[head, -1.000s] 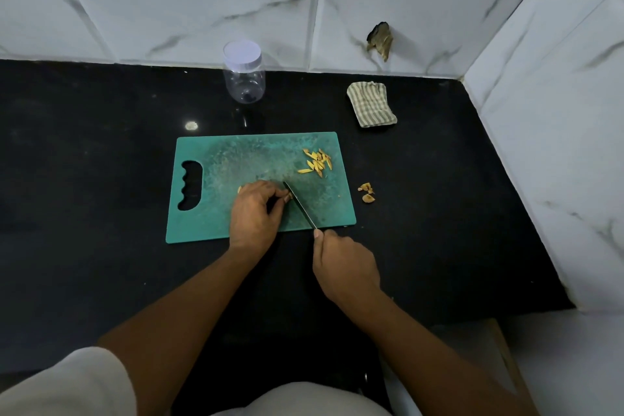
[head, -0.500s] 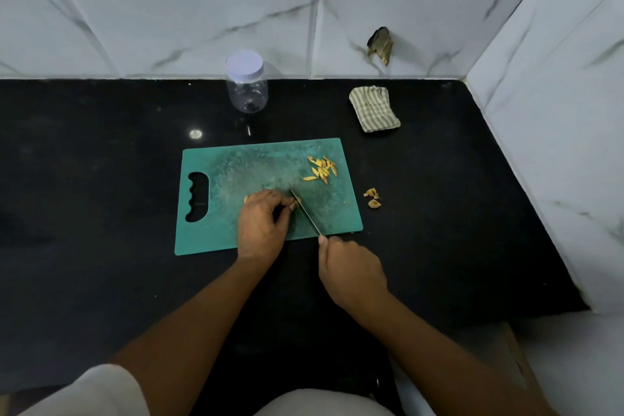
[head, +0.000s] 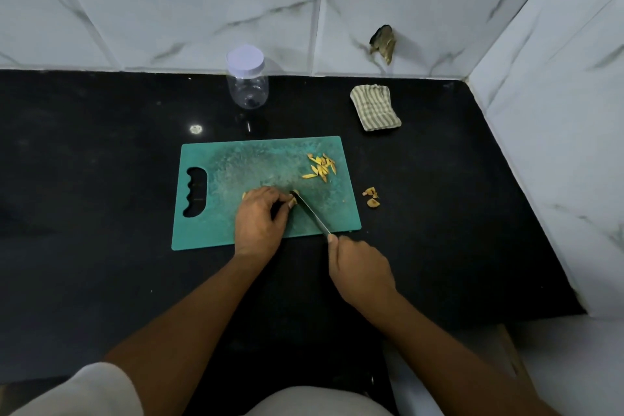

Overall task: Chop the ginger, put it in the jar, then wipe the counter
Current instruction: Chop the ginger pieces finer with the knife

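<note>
Head view: your ginger (head: pixel 294 195) sits mid-board, pinned under the curled fingers of your left hand (head: pixel 260 221).
Your right hand (head: pixel 359 267) is clamped round the knife (head: pixel 310 213) handle, blade tip touching the ginger. Cut slivers (head: pixel 320 166) lie far right on the green cutting board (head: pixel 229 159) (a few scraps (head: pixel 371 197) rest just off it). The lidded jar (head: pixel 248 84) and striped cloth (head: pixel 375 107) stand beyond on the black desk (head: pixel 101 179).

Glossy black counter (head: pixel 101 179), scuffed plastic board (head: pixel 256 162)

ginger (head: pixel 244 195) mostly hidden, knife (head: pixel 310 212) handle apparently covered
</note>
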`<state>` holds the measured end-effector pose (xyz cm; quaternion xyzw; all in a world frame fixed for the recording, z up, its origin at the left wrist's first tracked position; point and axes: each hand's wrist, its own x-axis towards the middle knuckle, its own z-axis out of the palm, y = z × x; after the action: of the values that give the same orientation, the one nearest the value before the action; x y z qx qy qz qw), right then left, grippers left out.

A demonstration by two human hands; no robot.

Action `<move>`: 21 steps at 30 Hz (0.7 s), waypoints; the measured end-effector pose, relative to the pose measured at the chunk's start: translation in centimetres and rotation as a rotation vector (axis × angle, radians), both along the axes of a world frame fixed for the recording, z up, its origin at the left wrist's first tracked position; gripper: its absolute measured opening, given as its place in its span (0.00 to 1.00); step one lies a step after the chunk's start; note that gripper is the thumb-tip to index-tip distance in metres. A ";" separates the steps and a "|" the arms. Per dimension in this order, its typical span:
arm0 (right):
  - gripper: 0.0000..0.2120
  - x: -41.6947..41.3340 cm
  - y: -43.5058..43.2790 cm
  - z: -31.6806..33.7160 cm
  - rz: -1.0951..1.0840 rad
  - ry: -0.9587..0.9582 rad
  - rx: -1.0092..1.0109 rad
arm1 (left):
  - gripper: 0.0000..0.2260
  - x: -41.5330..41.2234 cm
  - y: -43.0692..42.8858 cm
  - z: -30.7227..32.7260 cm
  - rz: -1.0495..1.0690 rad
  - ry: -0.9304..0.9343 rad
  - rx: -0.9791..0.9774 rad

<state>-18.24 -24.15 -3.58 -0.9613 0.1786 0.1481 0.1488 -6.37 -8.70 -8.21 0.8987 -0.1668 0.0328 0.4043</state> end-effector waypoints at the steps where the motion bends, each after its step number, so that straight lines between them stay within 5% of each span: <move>1: 0.27 0.5 0.0 -0.1 -0.017 -0.023 0.027 | 0.02 -0.1 0.0 0.1 0.002 -0.001 -0.001; 12: 0.25 0.3 0.3 -0.4 -0.073 -0.157 0.306 | 0.01 -0.1 0.1 0.5 0.002 0.020 -0.010; 21: 0.22 -0.2 1.4 -0.1 -0.029 -0.116 0.221 | 0.02 -0.1 0.1 0.2 0.021 0.031 -0.047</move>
<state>-18.49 -22.76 -3.67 -0.9433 0.1662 0.1088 0.2659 -6.44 -8.62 -8.04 0.8911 -0.1502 0.0273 0.4275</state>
